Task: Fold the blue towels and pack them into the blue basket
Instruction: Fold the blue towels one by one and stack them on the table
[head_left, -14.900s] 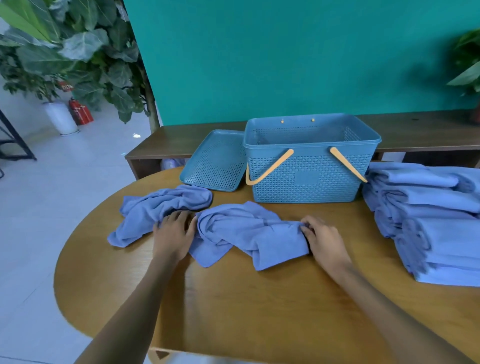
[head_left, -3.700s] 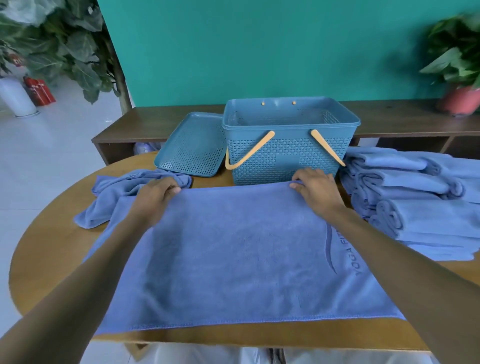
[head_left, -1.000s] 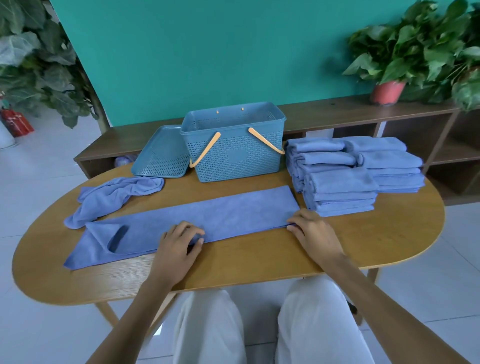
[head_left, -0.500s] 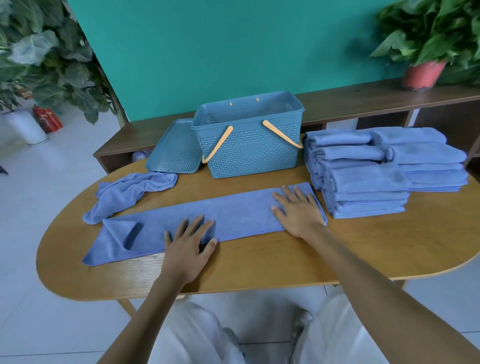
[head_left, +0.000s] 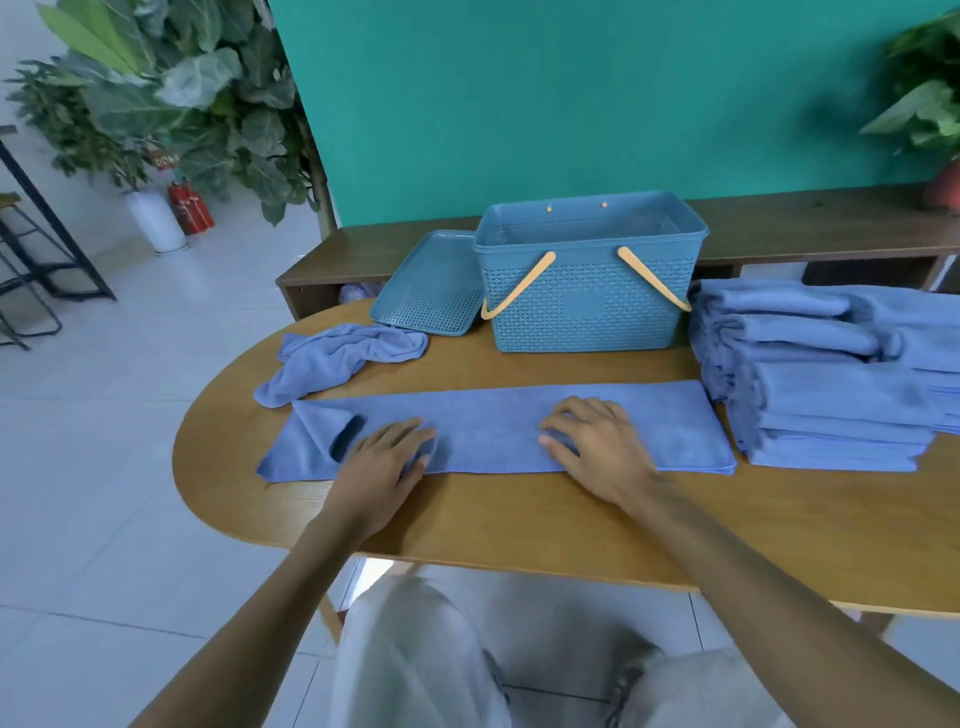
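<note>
While the blue basket (head_left: 589, 291) is sitting at the back of the wooden table (head_left: 519, 525) with nothing visible inside it, I'd say this job is maybe halfway at best. Folding looks mostly handled: two stacks of folded towels (head_left: 826, 384) are piling up on the right side, right beside the basket, but none of them are going in yet as far as I can see. The basket's lid (head_left: 426, 286) is leaning off to its left, so at least packing isn't being blocked.

What's getting worked on is the long towel strip (head_left: 498, 428), already folded lengthwise into a narrow band and lying across the near part of the table. Its left end is looking a bit messy, with a corner flipped over and a little pocket gaping. Behind it a crumpled towel (head_left: 340, 358) is waiting, totally unfolded.

Both hands are resting on top of the strip. The left hand (head_left: 387, 457) is lying flat with fingers relaxed, pressing near that messy left end. The right hand (head_left: 597, 441) is sitting around the middle, fingers bent a little against the cloth, not really gripping anything I can make out. So the strip is lying directly under both palms, with the basket well beyond them.
</note>
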